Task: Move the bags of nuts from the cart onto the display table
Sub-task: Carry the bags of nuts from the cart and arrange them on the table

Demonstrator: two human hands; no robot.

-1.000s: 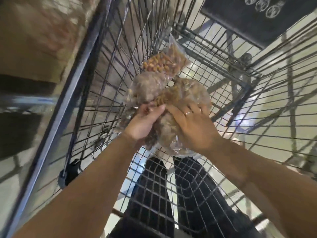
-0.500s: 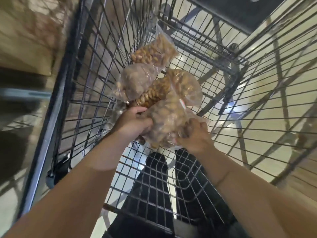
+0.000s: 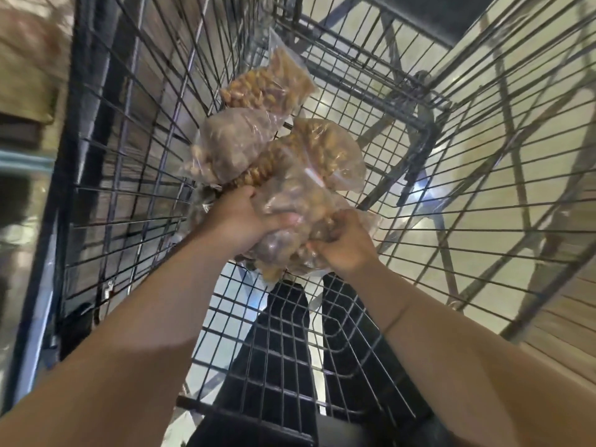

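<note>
Several clear bags of nuts lie piled inside the wire cart [image 3: 135, 175]. A bag of pale yellow nuts [image 3: 271, 82] sits farthest away, a brownish bag [image 3: 232, 143] is below it, and a golden bag [image 3: 325, 150] lies to the right. Both my hands are wrapped around the nearest bag of nuts [image 3: 290, 204], at the front of the pile. My left hand [image 3: 240, 222] grips its left side, fingers curled under it. My right hand [image 3: 342, 245] pinches its right lower edge.
The cart's wire walls rise on the left, far end and right [image 3: 483, 175]. My dark trousers [image 3: 280, 350] show through the cart's floor grid. A wooden surface [image 3: 29, 69] lies blurred at the upper left, outside the cart.
My right hand slid off the top of the bags to the near bag's right edge and closed on it. My left hand closed on its left side. The bag has lifted slightly toward me.
</note>
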